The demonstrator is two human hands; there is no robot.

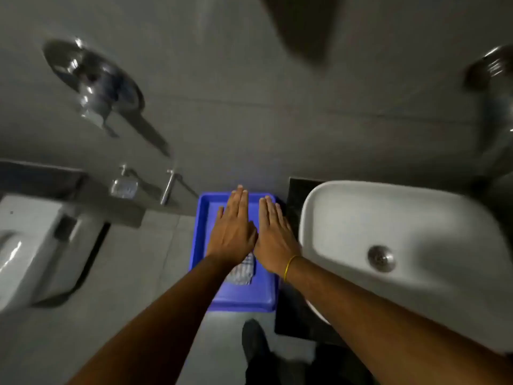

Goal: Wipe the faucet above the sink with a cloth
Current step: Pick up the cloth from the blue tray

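My left hand (234,229) and my right hand (273,234) are stretched out flat, palms down and side by side, above a blue tray (204,218). Neither hand holds anything. A grey and white cloth (244,270) lies in the tray and shows just below my hands, between the wrists. The white sink (347,218) with a metal drain (381,258) sits to the right of the tray. A blurred chrome faucet (497,87) sticks out of the wall at the far right edge, above the sink.
A chrome wall mixer (94,84) hangs at the upper left. Below it are a health faucet holder (125,186) and a metal tap (168,187). A white toilet (30,245) stands at the left. My dark shoe (254,340) rests on the grey tiled floor.
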